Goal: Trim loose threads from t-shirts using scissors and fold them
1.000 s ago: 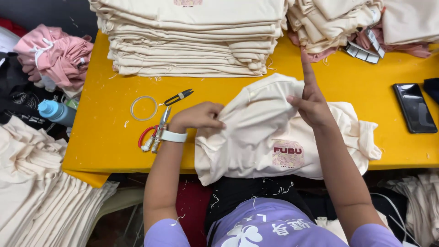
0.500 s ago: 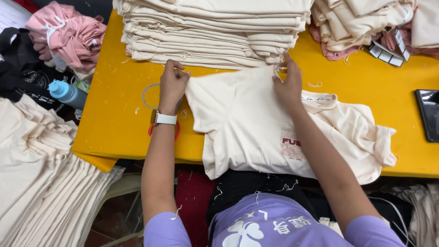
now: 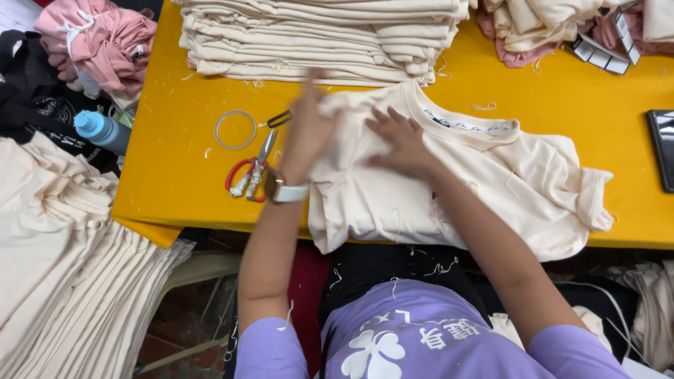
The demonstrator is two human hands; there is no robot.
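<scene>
Both hands have come off the far edge of the shirt since half a sec ago and pulled back toward the middle. Left hand [image 3: 307, 130] is blurred mid-motion at the cream t-shirt's [image 3: 491, 189] left edge, raised w/ fingers up; can't tell if it's pinching cloth or loose. Right hand [image 3: 401, 144] is flat on the shirt, fingers spread, palm down, pressing, not gripping anything.

Shirt lies on the yellow table [image 3: 175, 175] right in front of the person, neck toward the far side, near edge hanging off the table toward their lap. Left part looks doubled over & fairly smooth; right sleeve end is bunched and wrinkled, not yet squared. So I'd say the fold is begun, maybe part-way: one side turned in, other side and the final fold-up left to do.

Just beyond it sits a tall stack of folded cream garments [image 3: 323, 35], already neat. Another big pile of cream fabric [image 3: 63, 260] hangs off to the left, below table level. Red-handled scissors [image 3: 251, 172] and a tape ring [image 3: 235, 130] lie beside the left wrist, untouched. Blue bottle [image 3: 102, 131] and pink clothes [image 3: 91, 35] at far left.
</scene>
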